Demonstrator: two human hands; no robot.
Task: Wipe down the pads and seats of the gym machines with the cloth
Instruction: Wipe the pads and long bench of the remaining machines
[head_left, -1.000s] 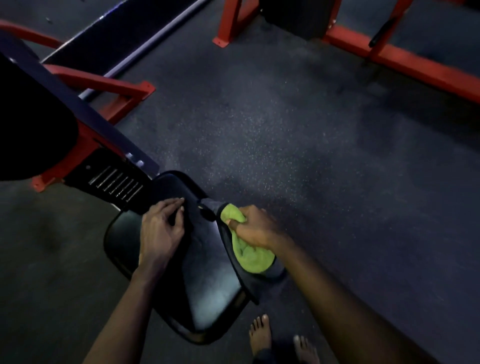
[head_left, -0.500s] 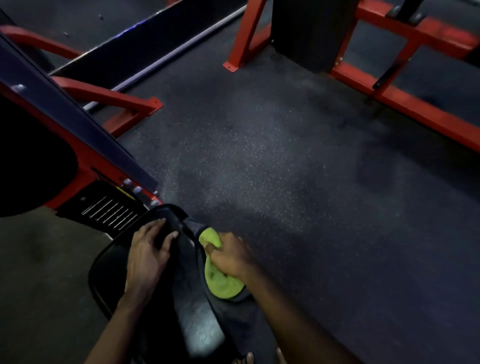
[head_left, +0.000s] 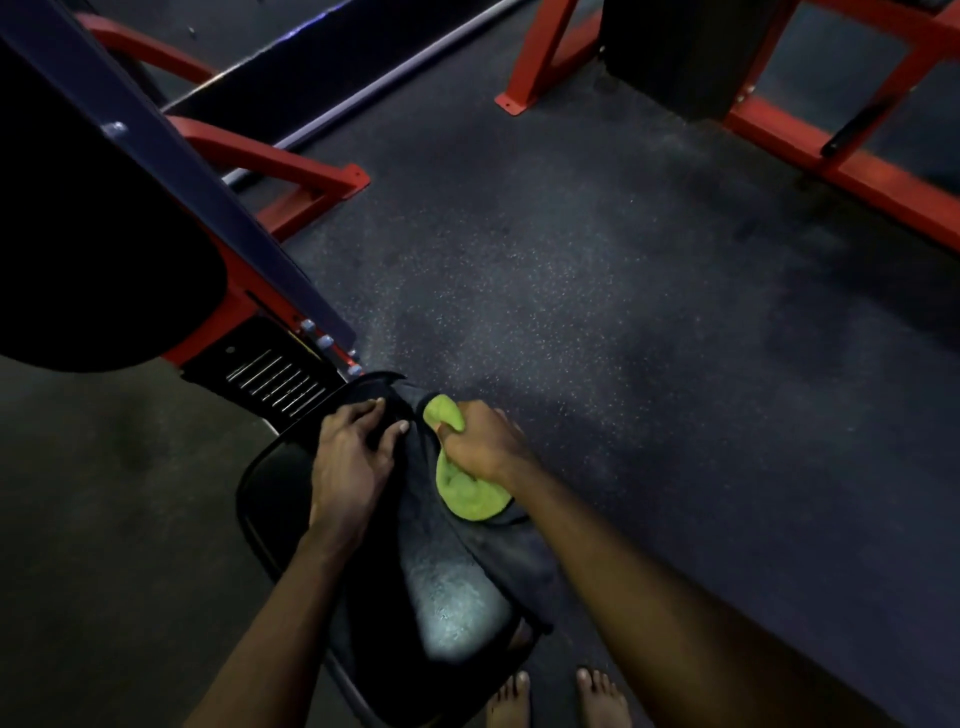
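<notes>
1. Cloth (head_left: 470, 496) comes first: we have the green cloth bunched in our right hand (head_left: 483, 441). The fingers are curled round its upper part, and a loose lobe spills below the fist.
2. It lies against the right edge of the black seat (head_left: 457, 597), towards the seat's far end, and the lobe touches the upholstery.
3. Our left hand (head_left: 348, 462) rests on the far end of the seat with the fingers spread and fairly straight. It grasps nothing, and we judge that it steadies the pad.
4. We expect the cloth to be light, limp and soft, taking the shape of whatever it is pressed on. Bunched like this it suits the rim. For the broad top we would flatten it under the palm so that more of it touches.
5. The seat looks smooth and padded, so we judge that it gives a little under pressure and lets the cloth slide easily.
6. A pale sheen shows on the near part of the seat. We cannot tell whether it is moisture or reflected light.
7. The seat is mounted by the red frame (head_left: 311, 171), so we would brace against its rim and not try to lift it.
8. A dark back pad (head_left: 78, 234) stands to the left, and our bare feet (head_left: 602, 696) are on the speckled floor (head_left: 623, 312) at the near edge.
</notes>
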